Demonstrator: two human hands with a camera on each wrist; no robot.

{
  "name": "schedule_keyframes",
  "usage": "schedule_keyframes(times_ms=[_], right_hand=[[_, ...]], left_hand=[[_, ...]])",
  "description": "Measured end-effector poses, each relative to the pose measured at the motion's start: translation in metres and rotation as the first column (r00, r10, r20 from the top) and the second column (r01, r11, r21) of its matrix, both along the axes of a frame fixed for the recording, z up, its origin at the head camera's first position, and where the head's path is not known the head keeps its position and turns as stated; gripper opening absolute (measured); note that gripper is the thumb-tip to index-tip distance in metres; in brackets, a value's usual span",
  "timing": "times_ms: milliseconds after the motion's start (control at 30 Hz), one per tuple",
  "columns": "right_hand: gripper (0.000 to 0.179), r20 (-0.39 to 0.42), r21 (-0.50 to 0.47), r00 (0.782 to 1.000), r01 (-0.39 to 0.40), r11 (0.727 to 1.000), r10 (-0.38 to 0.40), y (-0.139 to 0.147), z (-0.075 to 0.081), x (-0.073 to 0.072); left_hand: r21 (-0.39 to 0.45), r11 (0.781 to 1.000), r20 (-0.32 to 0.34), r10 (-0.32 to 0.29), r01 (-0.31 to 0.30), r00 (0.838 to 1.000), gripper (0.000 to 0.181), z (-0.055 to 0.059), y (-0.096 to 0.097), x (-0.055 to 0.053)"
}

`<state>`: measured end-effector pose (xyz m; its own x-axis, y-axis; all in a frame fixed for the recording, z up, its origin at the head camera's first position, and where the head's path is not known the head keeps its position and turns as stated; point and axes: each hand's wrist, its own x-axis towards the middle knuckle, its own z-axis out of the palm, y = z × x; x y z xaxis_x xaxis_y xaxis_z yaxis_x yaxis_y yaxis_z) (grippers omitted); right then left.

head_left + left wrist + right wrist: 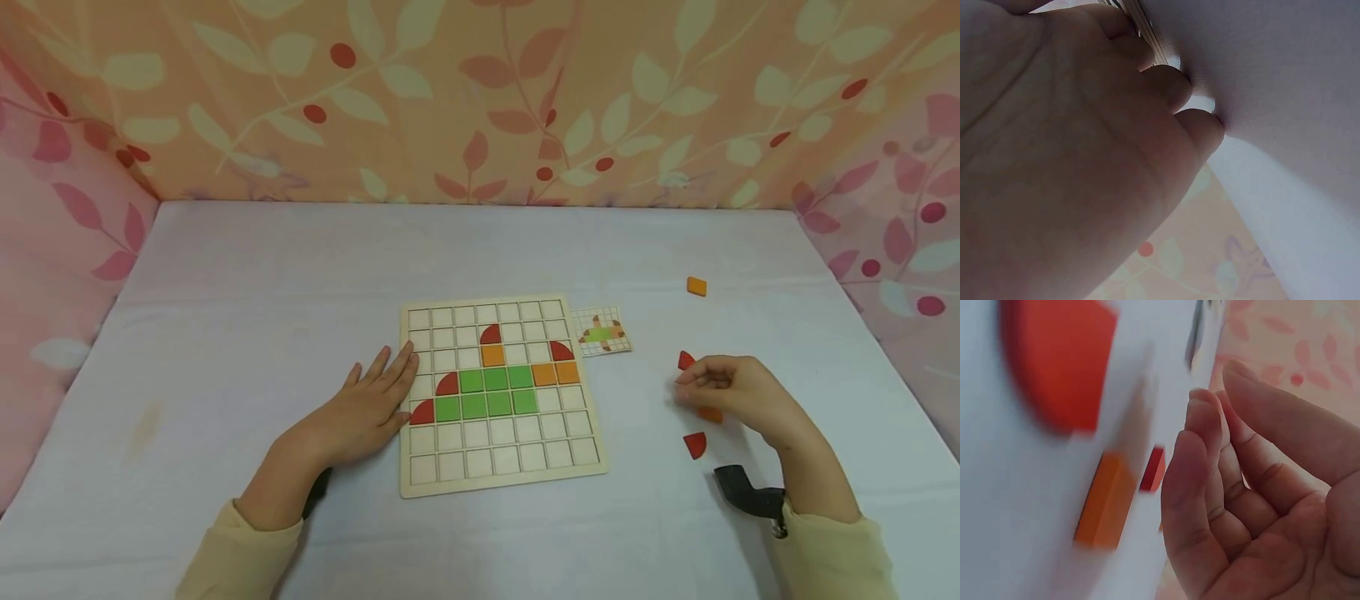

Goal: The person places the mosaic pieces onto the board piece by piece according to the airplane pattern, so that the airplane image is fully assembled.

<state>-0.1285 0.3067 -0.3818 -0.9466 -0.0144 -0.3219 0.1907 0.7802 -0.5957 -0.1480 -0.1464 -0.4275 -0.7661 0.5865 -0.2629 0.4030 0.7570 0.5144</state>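
A pale wooden grid board (502, 486) lies on the table. On it sit several green square tiles (496, 377) in two rows, three orange squares (492, 356) and several red quarter-circle tiles (423, 412). My left hand (360, 421) rests with spread, straight fingers at the board's left edge. To the right of the board, my right hand (742, 396) hovers over loose pieces, fingers loosely bent, with nothing showing between thumb and fingertips. Beneath and beside it are an orange tile (710, 415) and two red quarter-circles, one farther (686, 359) and one nearer (696, 445).
A small printed pattern card (617, 320) lies against the board's upper right edge. Another orange tile (697, 287) lies farther back on the right. White cloth covers the table (262, 258), and flowered curtains (465, 100) stand behind and at both sides.
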Motion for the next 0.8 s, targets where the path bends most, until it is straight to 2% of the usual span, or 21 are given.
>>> schedule_keyframes(times_ms=[100,367,633,800], right_hand=[[0.035,0.019,0.011,1.0,0.016,1.0,-0.016,0.016,0.0,0.004],[0.033,0.05,0.089,0.999,-0.005,0.996,0.001,0.042,-0.002,0.015],[0.037,0.035,0.048,0.999,-0.02,0.999,0.018,0.043,-0.01,0.016],[0.035,0.018,0.057,1.0,-0.024,0.998,0.023,0.039,-0.012,0.014]], left_hand=[[0.003,1.0,0.003,0.005,-0.005,1.0,0.065,0.001,-0.001,0.001],[-0.001,1.0,0.004,0.006,-0.006,1.0,0.065,0.002,-0.002,0.001],[0.005,1.0,-0.004,0.001,-0.001,1.0,0.065,0.002,-0.003,0.001],[0.007,1.0,-0.009,0.001,-0.001,1.0,0.065,0.001,-0.003,0.001]])
